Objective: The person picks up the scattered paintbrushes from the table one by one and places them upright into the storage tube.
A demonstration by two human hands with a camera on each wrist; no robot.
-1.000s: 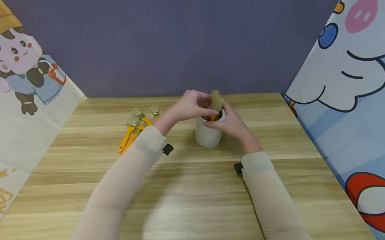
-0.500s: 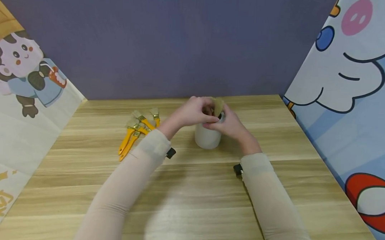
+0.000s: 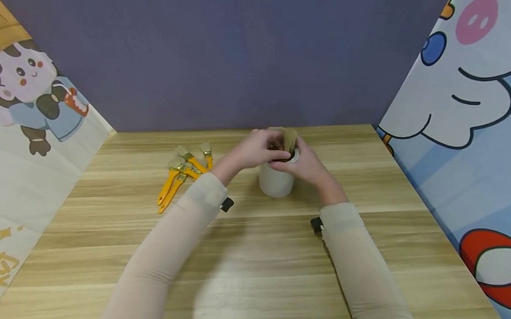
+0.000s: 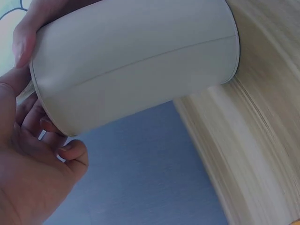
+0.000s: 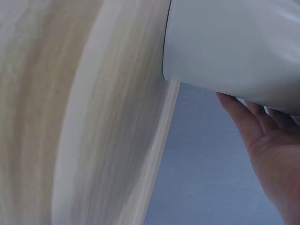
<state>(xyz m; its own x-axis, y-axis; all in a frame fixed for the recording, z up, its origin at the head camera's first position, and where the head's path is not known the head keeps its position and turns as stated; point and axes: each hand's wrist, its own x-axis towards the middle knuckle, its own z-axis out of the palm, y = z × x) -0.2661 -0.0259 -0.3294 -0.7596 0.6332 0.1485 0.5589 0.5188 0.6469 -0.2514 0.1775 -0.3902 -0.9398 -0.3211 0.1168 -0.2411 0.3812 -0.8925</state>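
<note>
A white cylindrical pot (image 3: 276, 182) stands upright on the table. A paintbrush (image 3: 289, 139) shows pale bristles up at the pot's mouth; its handle is hidden by the hands and pot. My left hand (image 3: 256, 150) pinches this brush over the rim, its fingers curled at the pot's edge in the left wrist view, beside the pot's wall (image 4: 136, 65). My right hand (image 3: 302, 164) grips the pot near its top, thumb in front at the rim. In the right wrist view the right hand's fingers (image 5: 241, 112) lie against the pot's side (image 5: 229, 47).
Several paintbrushes (image 3: 173, 184) with yellow handles lie in a loose pile on the wooden table (image 3: 276, 270), left of the left forearm. A dark wall panel (image 3: 242, 59) rises behind the table. Cartoon-printed sheets (image 3: 459, 106) flank both sides.
Since a second ago the left hand and the brush have gone lower into the pot; the bristles stick up less. Over the last half second the hands have barely moved.
</note>
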